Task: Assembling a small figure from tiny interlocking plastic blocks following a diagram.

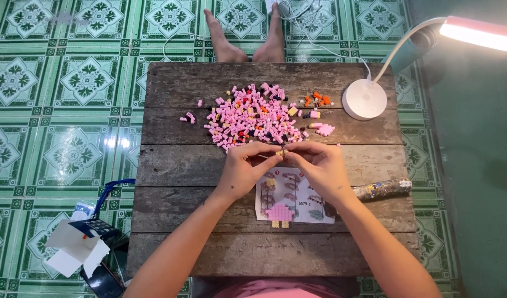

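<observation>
the left hand (243, 168) and right hand (319, 165) meet fingertip to fingertip, pinched shut on a tiny brick piece (283, 152) held between them, so this looks like the step of pressing small bricks together. just beyond the fingers lies the pile of pink bricks (253, 116); just under the palms sit the instruction sheet (297, 201) and a small pink built part (279, 212). the next move likely calls for steady, well-aligned pressure.

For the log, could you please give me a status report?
Both hands, left hand and right hand, pinching a tiny brick piece. Pink brick pile just beyond. Nothing between.
</observation>
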